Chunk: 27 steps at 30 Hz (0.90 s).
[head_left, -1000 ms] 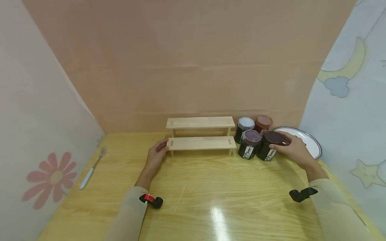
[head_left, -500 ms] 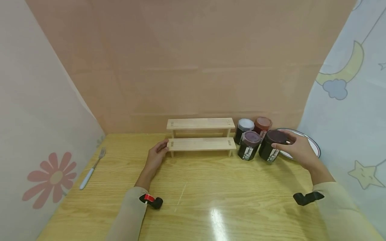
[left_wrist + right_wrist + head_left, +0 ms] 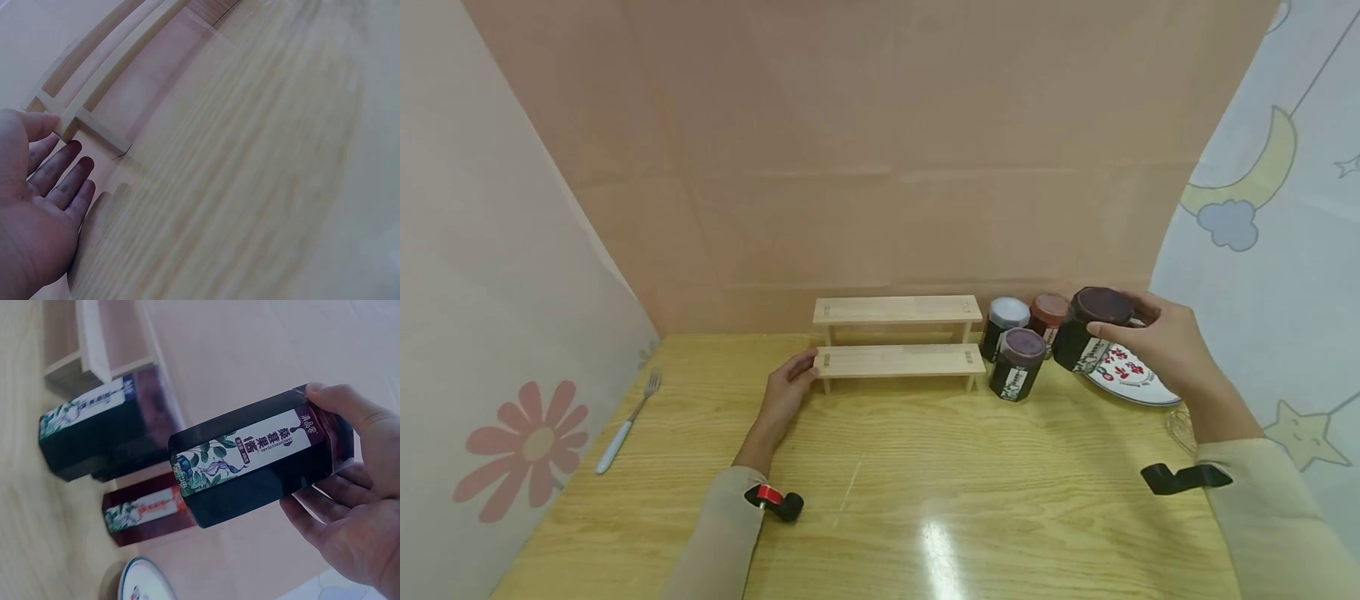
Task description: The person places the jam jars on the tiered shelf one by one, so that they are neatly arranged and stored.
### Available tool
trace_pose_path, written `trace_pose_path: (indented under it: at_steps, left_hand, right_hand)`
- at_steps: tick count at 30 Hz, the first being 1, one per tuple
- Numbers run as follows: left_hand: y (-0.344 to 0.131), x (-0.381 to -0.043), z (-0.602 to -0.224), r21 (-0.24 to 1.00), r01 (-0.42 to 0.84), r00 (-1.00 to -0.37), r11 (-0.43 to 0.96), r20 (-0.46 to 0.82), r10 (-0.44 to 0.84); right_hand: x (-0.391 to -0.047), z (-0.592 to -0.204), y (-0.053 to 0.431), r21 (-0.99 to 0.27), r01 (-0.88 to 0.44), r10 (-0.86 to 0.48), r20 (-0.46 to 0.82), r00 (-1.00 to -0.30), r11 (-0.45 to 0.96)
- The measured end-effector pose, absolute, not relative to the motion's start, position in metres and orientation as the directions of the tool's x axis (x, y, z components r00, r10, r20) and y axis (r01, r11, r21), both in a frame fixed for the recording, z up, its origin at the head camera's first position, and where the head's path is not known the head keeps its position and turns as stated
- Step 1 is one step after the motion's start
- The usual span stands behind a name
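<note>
My right hand (image 3: 1176,342) grips a dark mulberry jam jar (image 3: 1084,337) by its purple lid end, lifted off the table. In the right wrist view the thumb presses one side of the lid of that jam jar (image 3: 250,456) and the fingers the other. At the left end of a two-tier wooden display stand (image 3: 898,361), my left hand (image 3: 784,396) holds the lower board between thumb and index finger. The left wrist view shows its other fingers (image 3: 59,172) hanging free below the board; the index fingertip is hidden.
Right of the stand are a purple-lidded jar (image 3: 1018,367), a white-lidded jar (image 3: 1006,318) and a red-lidded jar (image 3: 1048,312). A plate with red print (image 3: 1131,377) lies behind the right hand, a wire whisk (image 3: 1182,429) near the right wrist. Far left lies a fork (image 3: 628,421).
The right hand has lifted the jam jar from beside the other jars, up and to the right, uncovering more of the plate. My left hand has stayed at the stand's end.
</note>
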<state>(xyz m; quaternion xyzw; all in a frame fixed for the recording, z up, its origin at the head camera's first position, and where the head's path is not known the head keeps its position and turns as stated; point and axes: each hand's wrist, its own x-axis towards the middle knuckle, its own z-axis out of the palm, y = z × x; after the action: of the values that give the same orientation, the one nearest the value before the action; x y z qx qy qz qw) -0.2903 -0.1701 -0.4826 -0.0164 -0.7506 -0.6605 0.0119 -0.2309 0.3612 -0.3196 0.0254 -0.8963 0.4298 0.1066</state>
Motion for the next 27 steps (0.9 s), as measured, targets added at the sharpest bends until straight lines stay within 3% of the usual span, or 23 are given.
trace_pose_path:
  at_steps: [10,27]
  left_hand:
    - [-0.170,-0.290,-0.481,0.994,0.046,-0.999,0.102,0.044,0.014]
    - [-0.168,-0.293,-0.482,0.994,0.038,-0.999,0.104,0.035,0.036]
  right_hand:
    - [-0.253,-0.297,0.316,-0.799,-0.172,0.007,0.215,-0.977,0.576]
    - [-0.304,-0.318,0.209,-0.894,-0.222,-0.098,0.200,-0.975,0.389]
